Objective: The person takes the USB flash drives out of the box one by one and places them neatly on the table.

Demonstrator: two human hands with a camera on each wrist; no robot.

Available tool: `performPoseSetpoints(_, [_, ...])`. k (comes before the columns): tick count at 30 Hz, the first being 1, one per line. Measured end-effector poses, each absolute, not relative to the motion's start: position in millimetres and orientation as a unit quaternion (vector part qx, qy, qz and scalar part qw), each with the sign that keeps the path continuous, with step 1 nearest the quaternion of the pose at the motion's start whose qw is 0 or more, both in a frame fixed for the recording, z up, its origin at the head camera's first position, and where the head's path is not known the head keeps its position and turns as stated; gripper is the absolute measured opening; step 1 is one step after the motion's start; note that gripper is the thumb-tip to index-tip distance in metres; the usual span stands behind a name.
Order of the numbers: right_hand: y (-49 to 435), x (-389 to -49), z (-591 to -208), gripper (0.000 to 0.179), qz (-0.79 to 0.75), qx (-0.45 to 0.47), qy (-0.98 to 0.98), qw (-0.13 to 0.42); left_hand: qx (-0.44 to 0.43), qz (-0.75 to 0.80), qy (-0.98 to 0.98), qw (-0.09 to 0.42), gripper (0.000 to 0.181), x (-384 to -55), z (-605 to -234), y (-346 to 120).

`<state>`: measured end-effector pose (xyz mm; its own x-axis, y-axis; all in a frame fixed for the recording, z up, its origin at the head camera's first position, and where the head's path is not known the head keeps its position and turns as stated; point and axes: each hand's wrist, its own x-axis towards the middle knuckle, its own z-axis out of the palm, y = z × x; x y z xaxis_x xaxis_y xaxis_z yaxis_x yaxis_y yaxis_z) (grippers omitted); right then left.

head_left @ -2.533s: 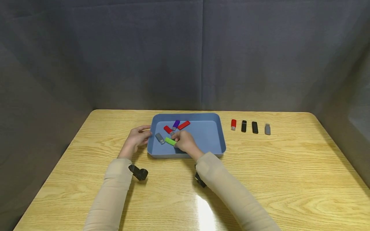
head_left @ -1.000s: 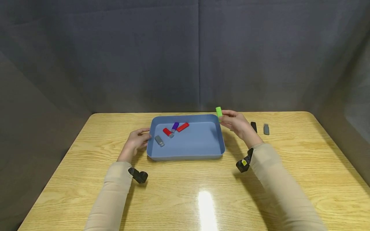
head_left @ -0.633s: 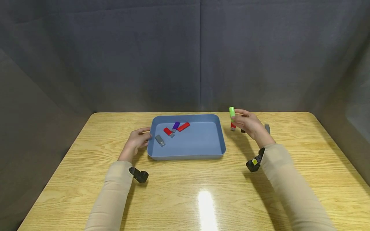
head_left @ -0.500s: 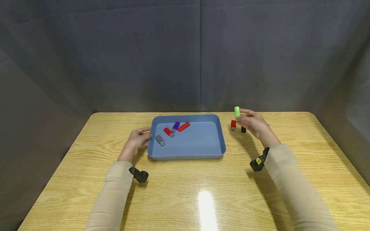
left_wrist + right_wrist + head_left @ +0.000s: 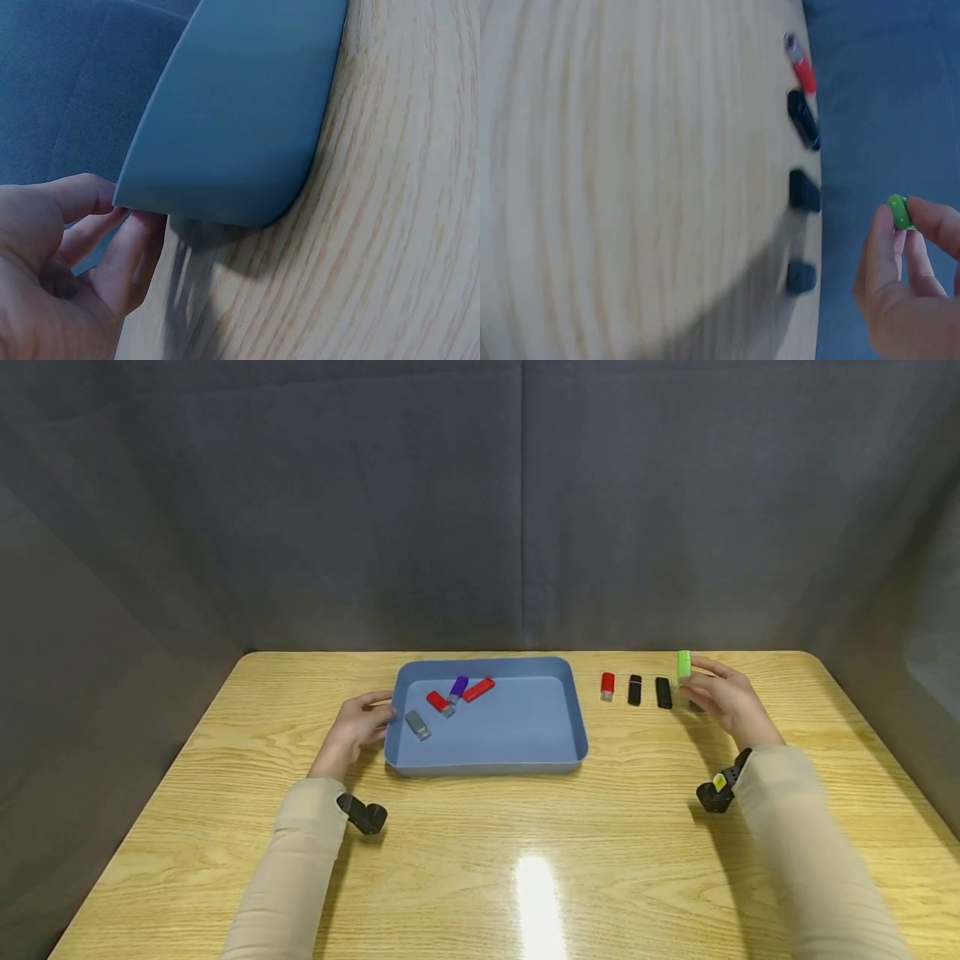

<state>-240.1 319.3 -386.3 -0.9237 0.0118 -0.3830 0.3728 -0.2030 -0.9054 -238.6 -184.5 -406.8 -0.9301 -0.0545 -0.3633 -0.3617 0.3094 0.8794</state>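
At the left side of the blue tray (image 5: 487, 768), my left hand (image 5: 356, 727) holds the rim, fingertips at its edge; in the left wrist view, part of its grip is hidden by the tray wall. My right hand (image 5: 723, 693) pinches a lime-green USB flash drive (image 5: 684, 667) between thumb and fingers, raised above the table at the right. Under it, a grey USB flash drive (image 5: 801, 277) is mostly hidden in the head view. Left of it, a red USB flash drive (image 5: 607, 685) and two black ones (image 5: 634, 690) lie in a row.
Inside the tray are a grey flash drive (image 5: 417, 724), a red one (image 5: 439, 702), a purple one (image 5: 458, 688) and a capped-looking red one (image 5: 478, 689). A wooden table (image 5: 465, 860) lies beneath, with a dark curtain (image 5: 375, 527) behind.
My right hand has lifted the green flash drive out of the tray and carried it rightward past the red and black drives. The left hand has stayed at the tray.
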Motion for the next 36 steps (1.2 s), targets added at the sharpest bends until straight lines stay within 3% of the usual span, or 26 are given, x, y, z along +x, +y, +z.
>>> performPoseSetpoints(6, [336,-233,-390,0.078,-0.74,0.156,0.645,0.11,-0.135,0.57,0.799,0.135,0.048,-239,-407,-184])
performPoseSetpoints(18, [356,-225,-398,0.075,-0.72,0.167,0.668,0.089,-0.129,0.57,0.801,0.131,0.048,-239,-408,-185])
performPoseSetpoints(27, [368,-222,-405,0.036,-0.701,0.183,0.685,0.078,-0.131,0.568,0.802,0.13,0.047,-239,-408,-184])
performPoseSetpoints(36, [371,-222,-408,0.039,-0.7,0.191,0.684,0.076,-0.13,0.562,0.806,0.131,0.047,-238,-408,-186])
